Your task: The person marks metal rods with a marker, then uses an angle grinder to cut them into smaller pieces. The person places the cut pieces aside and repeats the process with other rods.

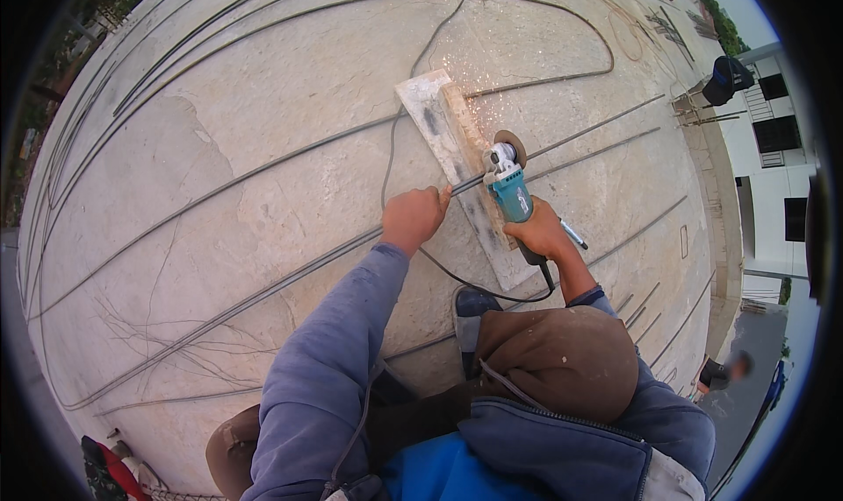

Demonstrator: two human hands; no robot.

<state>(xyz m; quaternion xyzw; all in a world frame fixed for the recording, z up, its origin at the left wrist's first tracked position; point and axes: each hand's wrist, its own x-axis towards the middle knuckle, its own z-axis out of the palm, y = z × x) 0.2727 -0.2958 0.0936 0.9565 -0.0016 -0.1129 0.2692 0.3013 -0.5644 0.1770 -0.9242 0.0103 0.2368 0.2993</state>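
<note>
1. The left hand (pixel 414 220) is closed around a pair of metal rods (pixel 290 280), which slant from the lower left up toward the grinder.
2. The right hand (pixel 540 230) is wrapped around the body of a teal grinder (pixel 512 194), just right of the left hand.
3. The grinder's round disc (pixel 515 144) stands near the rods, above a pale board (pixel 430 119) and a wooden strip (pixel 459 115); whether it touches the rods is hard to tell from this angle.
4. Orange sparks (pixel 483 84) scatter beyond the disc.
5. A black cord (pixel 465 281) curves from the grinder's rear, near a dark shoe (pixel 477 302).
6. More rods lie across the concrete floor (pixel 263 88).
</note>
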